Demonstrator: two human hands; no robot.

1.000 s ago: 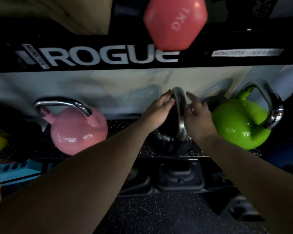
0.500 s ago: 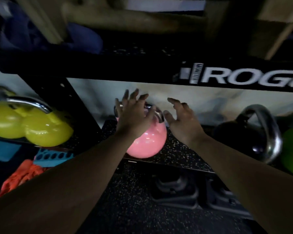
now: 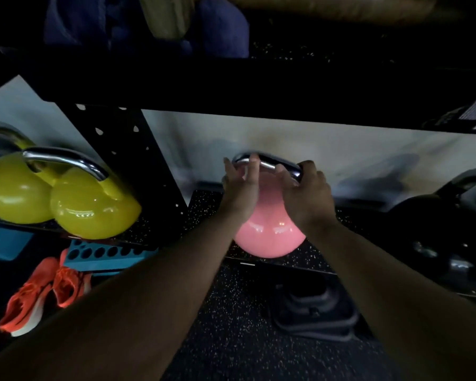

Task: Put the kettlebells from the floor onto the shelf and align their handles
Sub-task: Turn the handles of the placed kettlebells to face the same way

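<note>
A pink kettlebell (image 3: 270, 237) with a chrome handle stands on the speckled black shelf (image 3: 308, 259) in the middle of the view. My left hand (image 3: 239, 188) grips the left end of its handle, fingers curled over the bar. My right hand (image 3: 305, 193) holds the right end of the same handle. Two yellow kettlebells (image 3: 91, 207) sit on the shelf bay to the left, the nearer one with its chrome handle running left to right. A black kettlebell (image 3: 445, 215) stands in shadow on the right.
A perforated black upright (image 3: 138, 166) divides the left bay from the middle one. A black crossbeam (image 3: 259, 86) hangs low overhead. Below left lie orange shoes (image 3: 39, 292) and a blue block with holes (image 3: 107, 254). A dark object (image 3: 313, 312) rests on the speckled floor.
My view swung left from the black kettlebell to the pink one. Both hands left the black kettlebell's handle, hovered spread over the pink one, and now close on its handle.
</note>
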